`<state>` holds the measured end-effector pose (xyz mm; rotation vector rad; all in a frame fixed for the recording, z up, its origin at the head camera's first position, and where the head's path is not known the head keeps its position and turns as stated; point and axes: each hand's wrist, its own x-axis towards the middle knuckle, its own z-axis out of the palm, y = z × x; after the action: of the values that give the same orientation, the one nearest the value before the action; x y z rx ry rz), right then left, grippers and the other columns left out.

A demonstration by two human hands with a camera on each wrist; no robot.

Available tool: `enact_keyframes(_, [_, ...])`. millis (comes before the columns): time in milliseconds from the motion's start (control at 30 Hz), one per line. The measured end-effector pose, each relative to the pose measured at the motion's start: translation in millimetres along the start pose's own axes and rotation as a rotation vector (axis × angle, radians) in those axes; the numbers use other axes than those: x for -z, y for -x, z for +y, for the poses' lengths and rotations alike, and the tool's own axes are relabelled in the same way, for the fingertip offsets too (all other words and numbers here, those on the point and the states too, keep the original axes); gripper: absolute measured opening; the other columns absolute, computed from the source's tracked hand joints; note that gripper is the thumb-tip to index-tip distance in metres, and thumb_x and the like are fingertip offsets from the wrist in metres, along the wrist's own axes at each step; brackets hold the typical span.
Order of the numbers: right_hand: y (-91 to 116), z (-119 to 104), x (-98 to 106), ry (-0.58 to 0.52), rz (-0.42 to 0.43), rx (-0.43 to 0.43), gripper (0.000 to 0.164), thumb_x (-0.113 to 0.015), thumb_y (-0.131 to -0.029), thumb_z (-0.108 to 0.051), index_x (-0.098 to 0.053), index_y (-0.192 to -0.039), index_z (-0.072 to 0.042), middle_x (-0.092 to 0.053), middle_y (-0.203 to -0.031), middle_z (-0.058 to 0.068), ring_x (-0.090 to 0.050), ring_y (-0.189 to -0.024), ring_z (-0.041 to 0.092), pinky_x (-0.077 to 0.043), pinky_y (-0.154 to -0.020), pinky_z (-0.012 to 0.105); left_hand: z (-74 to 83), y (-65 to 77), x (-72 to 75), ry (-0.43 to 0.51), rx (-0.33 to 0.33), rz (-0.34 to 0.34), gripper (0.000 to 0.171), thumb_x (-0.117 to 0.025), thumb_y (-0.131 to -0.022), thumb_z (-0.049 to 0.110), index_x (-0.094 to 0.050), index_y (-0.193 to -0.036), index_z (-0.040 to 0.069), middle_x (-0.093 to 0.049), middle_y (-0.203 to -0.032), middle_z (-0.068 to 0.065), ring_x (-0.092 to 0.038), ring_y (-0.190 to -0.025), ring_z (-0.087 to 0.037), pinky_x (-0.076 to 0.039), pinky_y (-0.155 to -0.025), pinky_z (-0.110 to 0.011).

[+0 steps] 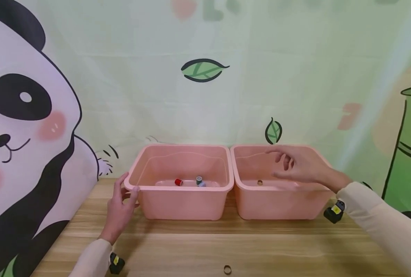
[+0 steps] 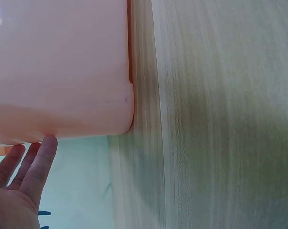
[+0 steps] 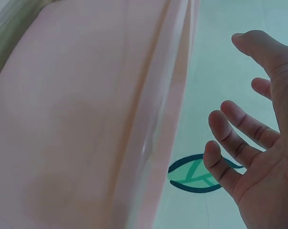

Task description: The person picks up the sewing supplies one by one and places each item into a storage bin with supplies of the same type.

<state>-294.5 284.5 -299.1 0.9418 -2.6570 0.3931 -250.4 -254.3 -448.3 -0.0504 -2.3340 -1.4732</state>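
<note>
My left hand is at the near left corner of the left pink bin. Its straight fingers touch the bin's side in the left wrist view, while the thumb lies by the rim in the head view. Inside that bin are a small red cylinder, a small dark-green and white cylinder and a pale blue piece. Above the right pink bin hovers my right hand, fingers loosely bent, holding nothing. A small brass-coloured ring lies in the right bin.
Another small ring lies on the wooden table near the front edge of the view. The bins stand side by side before a pale green backdrop printed with a panda and leaves.
</note>
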Motion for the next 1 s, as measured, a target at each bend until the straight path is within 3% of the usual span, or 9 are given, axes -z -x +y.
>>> enact_keyframes(300, [4,-17,-3,0.139,0.052,0.087,0.064,-0.069,-0.083,-0.071,-0.05,-0.141,-0.053,-0.061,-0.098,-0.029,-0.06,-0.072,-0.007,-0.054,-0.064,0.021,-0.2,0.0,1.8,0.0,-0.004,0.002,0.066,-0.052,-0.106,0.048,-0.021,-0.162,0.031,-0.045,-0.153,-0.022,-0.06,-0.117,-0.04,-0.063,-0.081,-0.045])
enact_keyframes(500, [9,-31,-3,0.14,0.108,0.144,0.052,-0.07,-0.084,-0.065,-0.054,-0.133,-0.055,-0.058,-0.095,-0.036,-0.058,-0.073,-0.01,-0.051,-0.062,0.018,2.0,0.0,1.7,0.004,-0.003,-0.001,0.066,-0.051,-0.106,0.048,-0.021,-0.162,0.031,-0.045,-0.154,-0.022,-0.059,-0.118,-0.041,-0.062,-0.081,-0.045])
enact_keyframes(733, [14,-39,-15,-0.163,-0.02,0.133,0.059,-0.079,-0.089,-0.046,-0.057,-0.14,-0.029,-0.064,-0.11,-0.016,-0.064,-0.075,0.006,-0.059,-0.064,0.025,1.8,0.4,0.6,0.006,-0.009,0.0,0.065,-0.051,-0.106,0.046,-0.021,-0.162,0.03,-0.045,-0.154,-0.022,-0.06,-0.118,-0.041,-0.062,-0.081,-0.048])
enact_keyframes(867, [16,-42,-20,-0.232,-0.045,0.135,0.06,-0.081,-0.088,-0.042,-0.056,-0.141,-0.027,-0.065,-0.102,-0.013,-0.064,-0.074,0.008,-0.06,-0.064,0.027,2.2,0.8,0.6,0.007,-0.013,0.005,0.065,-0.051,-0.107,0.045,-0.021,-0.162,0.028,-0.046,-0.153,-0.023,-0.06,-0.117,-0.042,-0.062,-0.08,-0.047])
enact_keyframes(1000, [17,-48,-26,-0.318,-0.042,0.157,0.06,-0.085,-0.086,-0.028,-0.057,-0.139,-0.026,-0.067,-0.102,-0.004,-0.065,-0.074,0.011,-0.061,-0.061,0.03,2.2,1.0,0.3,0.001,-0.007,0.007,0.065,-0.051,-0.107,0.045,-0.021,-0.162,0.03,-0.046,-0.152,-0.023,-0.06,-0.116,-0.041,-0.062,-0.08,-0.048])
